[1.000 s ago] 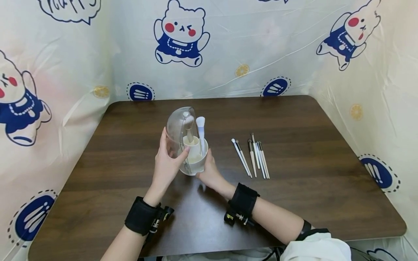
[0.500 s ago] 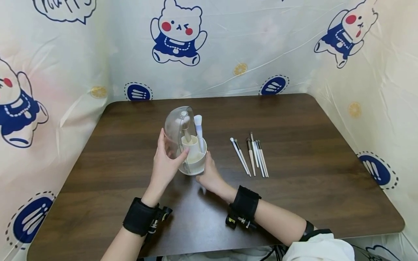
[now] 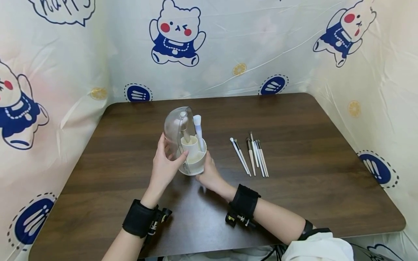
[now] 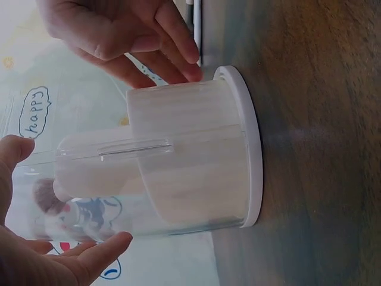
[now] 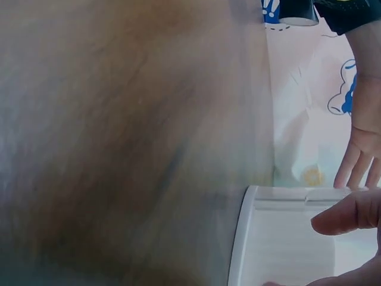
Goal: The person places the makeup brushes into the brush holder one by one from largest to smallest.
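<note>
Light is soft, bright and even in the head view, with pale sheen on the plastic backdrop (image 3: 261, 43) and a dull gloss across the dark wooden surface (image 3: 294, 203). Shadows under the hands are faint and short. Straight edges bow near the corners from the wide lens. The left wrist view is sharp on the clear dome cover (image 4: 89, 196), which carries mild reflections. The right wrist view is heavily blurred, its wood grain smeared.

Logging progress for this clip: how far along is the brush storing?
Two brushes already stand in the white holder. The left hand holds its clear dome cover, half open; the right hand steadies the base. Six brushes lie on the table, not yet stored.
</note>
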The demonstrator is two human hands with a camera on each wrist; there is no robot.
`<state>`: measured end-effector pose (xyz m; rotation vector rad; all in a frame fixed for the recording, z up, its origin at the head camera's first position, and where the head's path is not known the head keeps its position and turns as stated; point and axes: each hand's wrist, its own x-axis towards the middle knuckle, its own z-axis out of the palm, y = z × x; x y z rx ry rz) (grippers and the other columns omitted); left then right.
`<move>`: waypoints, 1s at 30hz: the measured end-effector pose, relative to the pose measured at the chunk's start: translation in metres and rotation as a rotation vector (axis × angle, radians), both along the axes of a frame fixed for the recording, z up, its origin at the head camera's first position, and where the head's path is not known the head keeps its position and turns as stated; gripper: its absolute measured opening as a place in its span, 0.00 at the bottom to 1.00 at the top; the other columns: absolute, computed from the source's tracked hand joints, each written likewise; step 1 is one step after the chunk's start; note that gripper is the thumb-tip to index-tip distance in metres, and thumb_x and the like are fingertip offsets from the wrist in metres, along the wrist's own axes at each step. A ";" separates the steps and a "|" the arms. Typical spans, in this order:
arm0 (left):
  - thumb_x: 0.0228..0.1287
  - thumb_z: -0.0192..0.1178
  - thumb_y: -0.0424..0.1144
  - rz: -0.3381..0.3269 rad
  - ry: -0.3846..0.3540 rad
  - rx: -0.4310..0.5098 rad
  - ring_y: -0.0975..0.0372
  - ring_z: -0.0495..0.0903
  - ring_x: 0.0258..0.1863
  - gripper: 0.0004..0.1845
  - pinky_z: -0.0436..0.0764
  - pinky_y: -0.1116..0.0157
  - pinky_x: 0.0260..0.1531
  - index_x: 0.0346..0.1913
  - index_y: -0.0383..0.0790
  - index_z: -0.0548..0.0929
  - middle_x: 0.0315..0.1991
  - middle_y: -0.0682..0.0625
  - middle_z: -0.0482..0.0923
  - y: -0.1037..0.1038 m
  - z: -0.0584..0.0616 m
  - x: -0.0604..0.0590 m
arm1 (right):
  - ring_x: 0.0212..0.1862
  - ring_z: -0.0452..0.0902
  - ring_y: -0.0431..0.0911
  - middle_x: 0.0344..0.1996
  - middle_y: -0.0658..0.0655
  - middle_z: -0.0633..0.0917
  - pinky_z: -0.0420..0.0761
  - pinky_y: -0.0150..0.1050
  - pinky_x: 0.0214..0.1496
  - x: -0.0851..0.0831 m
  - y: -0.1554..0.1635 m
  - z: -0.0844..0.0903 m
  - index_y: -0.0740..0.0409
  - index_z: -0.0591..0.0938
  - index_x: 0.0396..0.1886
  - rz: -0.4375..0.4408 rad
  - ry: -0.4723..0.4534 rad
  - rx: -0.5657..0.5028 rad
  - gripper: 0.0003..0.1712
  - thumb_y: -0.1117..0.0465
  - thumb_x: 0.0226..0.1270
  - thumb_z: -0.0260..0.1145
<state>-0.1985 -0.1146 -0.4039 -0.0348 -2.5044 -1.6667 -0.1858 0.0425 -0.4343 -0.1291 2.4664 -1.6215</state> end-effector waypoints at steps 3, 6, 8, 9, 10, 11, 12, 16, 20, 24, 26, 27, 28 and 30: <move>0.56 0.68 0.42 0.004 0.002 0.002 0.47 0.61 0.70 0.52 0.73 0.49 0.64 0.76 0.47 0.44 0.71 0.38 0.58 0.000 0.000 0.000 | 0.71 0.55 0.65 0.69 0.76 0.57 0.59 0.56 0.75 -0.005 0.009 0.002 0.75 0.47 0.72 -0.015 0.008 0.047 0.51 0.75 0.49 0.61; 0.57 0.68 0.42 0.005 0.002 0.004 0.47 0.61 0.70 0.52 0.73 0.49 0.64 0.76 0.48 0.45 0.71 0.38 0.58 0.000 0.000 0.000 | 0.65 0.67 0.62 0.63 0.73 0.68 0.69 0.54 0.69 -0.017 0.026 0.003 0.74 0.55 0.70 -0.052 0.027 0.116 0.43 0.74 0.52 0.59; 0.57 0.68 0.42 0.007 -0.001 0.003 0.46 0.61 0.70 0.51 0.72 0.49 0.64 0.76 0.48 0.45 0.71 0.38 0.58 0.000 0.000 0.000 | 0.57 0.75 0.59 0.56 0.70 0.76 0.76 0.50 0.62 -0.029 0.042 0.004 0.72 0.62 0.66 -0.089 0.038 0.180 0.37 0.72 0.54 0.58; 0.57 0.68 0.42 0.008 -0.001 0.002 0.46 0.61 0.70 0.51 0.72 0.48 0.64 0.76 0.49 0.45 0.71 0.39 0.58 0.000 0.001 0.000 | 0.53 0.77 0.57 0.52 0.68 0.79 0.79 0.48 0.57 -0.035 0.051 0.005 0.71 0.66 0.64 -0.109 0.052 0.217 0.34 0.71 0.54 0.57; 0.57 0.68 0.43 0.010 -0.003 0.001 0.46 0.61 0.71 0.51 0.72 0.48 0.65 0.76 0.49 0.45 0.71 0.39 0.58 0.000 0.001 0.000 | 0.49 0.79 0.57 0.48 0.67 0.81 0.80 0.48 0.53 -0.041 0.061 0.005 0.71 0.70 0.61 -0.130 0.074 0.263 0.30 0.70 0.54 0.56; 0.57 0.68 0.43 0.011 -0.005 -0.001 0.46 0.60 0.71 0.51 0.72 0.48 0.65 0.76 0.50 0.45 0.71 0.39 0.58 0.000 0.000 0.000 | 0.46 0.80 0.56 0.45 0.66 0.83 0.81 0.46 0.50 -0.047 0.070 0.005 0.71 0.73 0.57 -0.156 0.099 0.308 0.27 0.68 0.55 0.56; 0.57 0.68 0.43 0.012 -0.006 -0.002 0.46 0.60 0.71 0.51 0.72 0.48 0.65 0.76 0.50 0.45 0.71 0.39 0.58 0.000 0.000 0.000 | 0.43 0.81 0.55 0.42 0.65 0.84 0.81 0.46 0.47 -0.053 0.080 0.006 0.70 0.76 0.53 -0.185 0.122 0.356 0.23 0.67 0.56 0.56; 0.57 0.68 0.45 0.013 -0.012 -0.005 0.47 0.60 0.71 0.51 0.72 0.48 0.65 0.76 0.51 0.45 0.72 0.40 0.58 -0.001 -0.001 -0.001 | 0.24 0.74 0.50 0.21 0.59 0.80 0.75 0.40 0.29 -0.067 0.113 0.004 0.66 0.79 0.25 -0.285 0.188 0.515 0.10 0.63 0.61 0.59; 0.57 0.68 0.45 0.011 -0.009 -0.002 0.47 0.61 0.71 0.51 0.72 0.49 0.65 0.76 0.51 0.44 0.71 0.40 0.58 -0.001 -0.002 0.000 | 0.15 0.56 0.42 0.09 0.48 0.59 0.59 0.33 0.20 -0.072 0.133 0.000 0.54 0.62 0.08 -0.304 0.148 0.586 0.27 0.62 0.66 0.60; 0.57 0.68 0.44 0.009 -0.007 0.001 0.47 0.61 0.70 0.51 0.72 0.49 0.65 0.76 0.51 0.44 0.71 0.39 0.58 0.000 -0.002 -0.001 | 0.14 0.62 0.43 0.08 0.47 0.60 0.62 0.32 0.18 -0.075 0.140 -0.004 0.51 0.62 0.08 -0.307 0.093 0.634 0.28 0.58 0.67 0.61; 0.57 0.68 0.44 0.007 -0.006 0.001 0.47 0.61 0.71 0.51 0.72 0.48 0.65 0.76 0.51 0.44 0.71 0.39 0.58 0.000 -0.002 -0.001 | 0.16 0.67 0.45 0.09 0.48 0.63 0.64 0.33 0.18 -0.077 0.141 -0.006 0.52 0.64 0.09 -0.317 0.074 0.645 0.26 0.57 0.67 0.62; 0.57 0.68 0.44 0.006 -0.006 0.002 0.47 0.61 0.71 0.51 0.72 0.48 0.65 0.76 0.51 0.44 0.71 0.39 0.58 0.000 -0.002 -0.001 | 0.17 0.68 0.46 0.10 0.49 0.64 0.65 0.33 0.18 -0.078 0.141 -0.007 0.53 0.65 0.10 -0.324 0.069 0.649 0.26 0.57 0.67 0.62; 0.57 0.68 0.44 0.004 -0.006 0.003 0.47 0.61 0.71 0.51 0.72 0.48 0.65 0.76 0.50 0.44 0.71 0.39 0.58 0.000 -0.002 -0.001 | 0.18 0.68 0.47 0.11 0.50 0.65 0.65 0.34 0.18 -0.079 0.142 -0.007 0.53 0.65 0.11 -0.328 0.063 0.654 0.25 0.56 0.67 0.62; 0.58 0.67 0.44 0.001 -0.006 0.005 0.48 0.61 0.71 0.51 0.72 0.49 0.65 0.76 0.50 0.44 0.71 0.40 0.58 0.001 -0.002 0.000 | 0.18 0.68 0.47 0.12 0.50 0.65 0.66 0.34 0.19 -0.081 0.142 -0.008 0.53 0.64 0.11 -0.330 0.056 0.665 0.25 0.56 0.67 0.62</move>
